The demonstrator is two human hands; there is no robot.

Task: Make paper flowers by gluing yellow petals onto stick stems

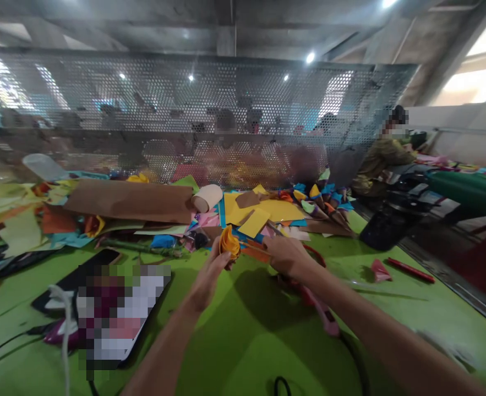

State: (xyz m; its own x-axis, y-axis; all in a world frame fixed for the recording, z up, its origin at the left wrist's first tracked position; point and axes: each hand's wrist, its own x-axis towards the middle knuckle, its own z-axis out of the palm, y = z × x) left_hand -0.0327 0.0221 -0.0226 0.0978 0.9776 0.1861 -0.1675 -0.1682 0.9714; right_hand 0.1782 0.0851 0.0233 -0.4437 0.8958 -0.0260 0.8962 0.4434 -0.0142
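Note:
My left hand [209, 269] is closed around a yellow-orange paper flower [229, 243], with its curled petals facing up. To its right, my right hand [286, 254] is a closed fist above the green table. A thin stick-like piece [249, 244] runs between the flower and my right fingers; its ends are hidden. Under my right forearm lies a pink and red corded tool [323, 314], partly covered, which looks like a glue gun. Just beyond both hands are yellow paper sheets [255, 221] and an orange paper piece [256, 253].
A brown paper roll [131, 201] and coloured scraps line the back. Folded paper flowers [323, 198] are heaped at back right. A phone [77, 280], a blurred-out device [131, 319] and cables lie left. A red pen [410, 270] lies right. Another person [381, 159] sits beyond.

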